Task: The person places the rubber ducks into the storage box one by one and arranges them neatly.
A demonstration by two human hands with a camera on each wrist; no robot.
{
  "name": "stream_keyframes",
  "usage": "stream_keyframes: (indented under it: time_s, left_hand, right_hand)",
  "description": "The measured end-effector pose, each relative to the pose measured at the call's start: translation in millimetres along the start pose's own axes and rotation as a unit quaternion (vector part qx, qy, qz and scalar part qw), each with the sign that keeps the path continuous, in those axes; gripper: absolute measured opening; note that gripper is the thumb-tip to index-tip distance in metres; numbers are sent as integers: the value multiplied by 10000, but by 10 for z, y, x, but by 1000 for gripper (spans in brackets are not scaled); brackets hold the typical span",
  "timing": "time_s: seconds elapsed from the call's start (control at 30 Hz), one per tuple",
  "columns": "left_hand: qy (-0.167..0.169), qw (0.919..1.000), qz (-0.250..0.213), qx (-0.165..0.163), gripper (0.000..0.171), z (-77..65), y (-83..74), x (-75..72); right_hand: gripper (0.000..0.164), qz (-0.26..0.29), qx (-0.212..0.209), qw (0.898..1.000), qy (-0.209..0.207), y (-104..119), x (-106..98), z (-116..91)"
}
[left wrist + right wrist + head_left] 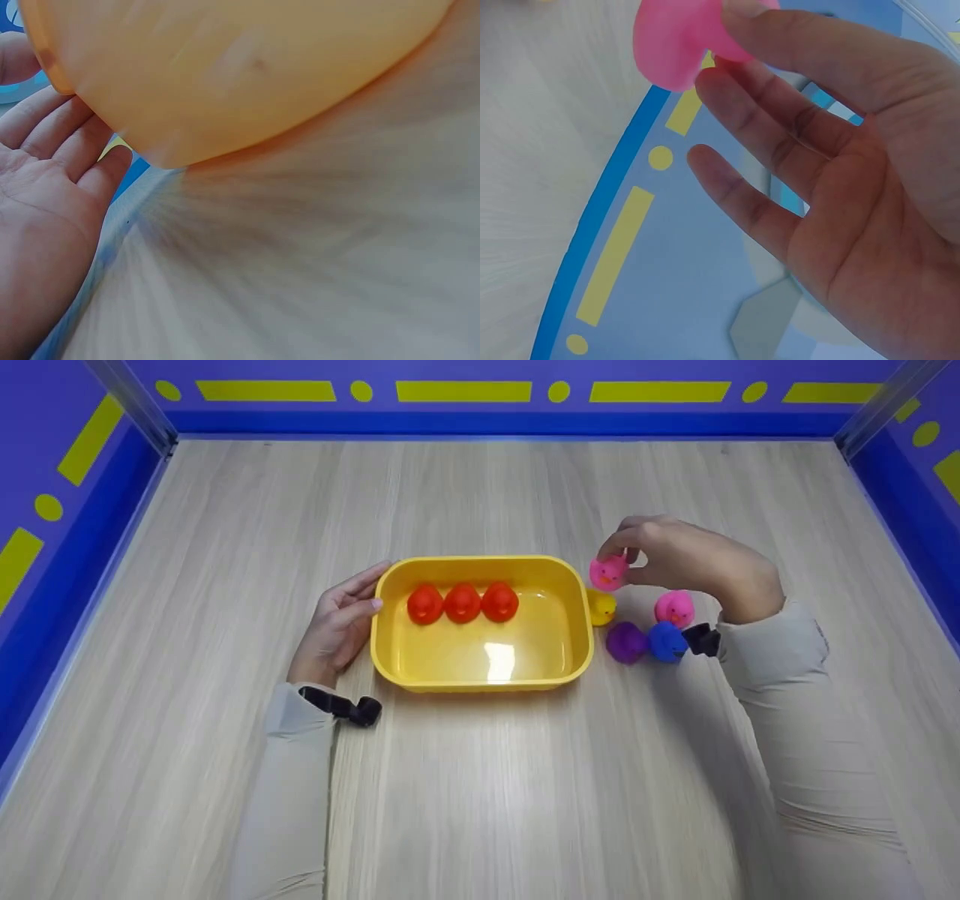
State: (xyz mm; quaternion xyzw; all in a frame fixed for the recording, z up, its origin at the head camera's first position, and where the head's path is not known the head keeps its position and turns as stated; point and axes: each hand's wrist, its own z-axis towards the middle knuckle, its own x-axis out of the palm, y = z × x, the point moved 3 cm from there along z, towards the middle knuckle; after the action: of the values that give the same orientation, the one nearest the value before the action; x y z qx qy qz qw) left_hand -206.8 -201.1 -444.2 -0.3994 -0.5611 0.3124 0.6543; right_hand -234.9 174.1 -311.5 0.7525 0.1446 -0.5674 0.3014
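In the head view, your left hand (pixel 334 626) is holding the yellow tub (pixel 435 658) near the middle of the bench (pixel 480 787), well away from the bench's back edge. Your thumb and fingers are clamping the tub's left edge, perhaps so it is not sliding. Three red ducks (pixel 463 603) are sitting in a row by the tub's back wall. Your right hand (pixel 686 556) is pinching a pink duck (pixel 608 573) just outside the tub's back right corner. A yellow duck (pixel 603 608), a purple duck (pixel 627 643), a blue duck (pixel 667 642) and a second pink duck (pixel 675 608) are sitting close by the tub's right edge, maybe for easy reaching.

In the left wrist view, your long fingers are going behind the tub, probably to hold it up against your thumb.

In the right wrist view, your thumb is pressing the pink duck. Two lower fingers are spreading apart, perhaps because a small duck is needing just a pinch.
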Motion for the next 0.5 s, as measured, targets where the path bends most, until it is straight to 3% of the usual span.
stream_keyframes:
  time_s: [0.5]
  left_hand:
    - [-25, 10000, -41, -12, 56, -4, -7, 10]
  right_hand:
    - [30, -96, -315, 9994, 43, 331, -42, 210]
